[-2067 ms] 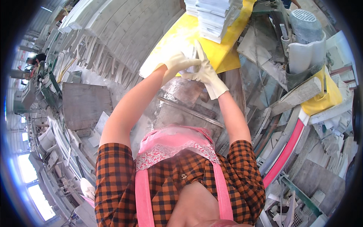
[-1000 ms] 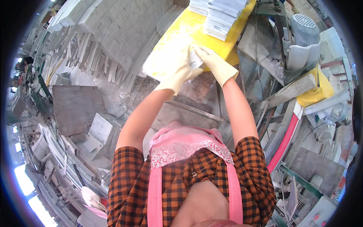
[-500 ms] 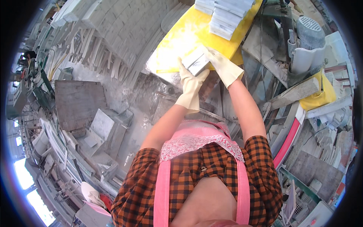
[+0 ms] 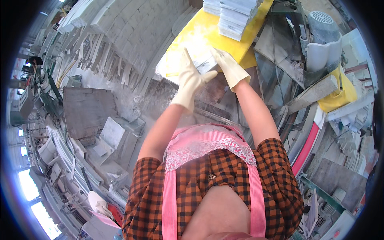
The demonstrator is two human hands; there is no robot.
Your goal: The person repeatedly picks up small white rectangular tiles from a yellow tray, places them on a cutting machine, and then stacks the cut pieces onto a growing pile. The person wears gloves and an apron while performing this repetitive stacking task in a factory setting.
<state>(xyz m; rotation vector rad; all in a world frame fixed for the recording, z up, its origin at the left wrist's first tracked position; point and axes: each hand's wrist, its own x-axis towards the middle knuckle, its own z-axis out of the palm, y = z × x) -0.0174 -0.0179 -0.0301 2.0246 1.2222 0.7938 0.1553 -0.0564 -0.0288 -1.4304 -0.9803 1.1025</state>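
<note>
A small stack of white-and-grey stone tiles [image 4: 207, 65] is at the near edge of a bright yellow sheet [image 4: 240, 45]. My right hand [image 4: 230, 69], in a cream rubber glove, holds the stack's right end; its thumb is hidden. My left hand [image 4: 189, 80], gloved alike, is spread beside the tiles' left end. Its fingers point away from me and its thumb sticks out to the right, below the near side of the tiles. Glare on the sheet washes out the area around the left fingertips. Farther back stand taller piles of similar tiles [image 4: 237, 18].
Rows of stacked stone slabs [image 4: 132, 30] fill the far left. A brown board [image 4: 89, 111] and stone offcuts [image 4: 113, 132] lie at left. To the right are a grey motor [image 4: 323, 26], a wooden beam [image 4: 316, 95] and a yellow cloth [image 4: 340, 91].
My left hand has loosened from the tiles and spread open, shifting slightly left. My right hand stays at the stack's right end. The whole view has shifted slightly.
</note>
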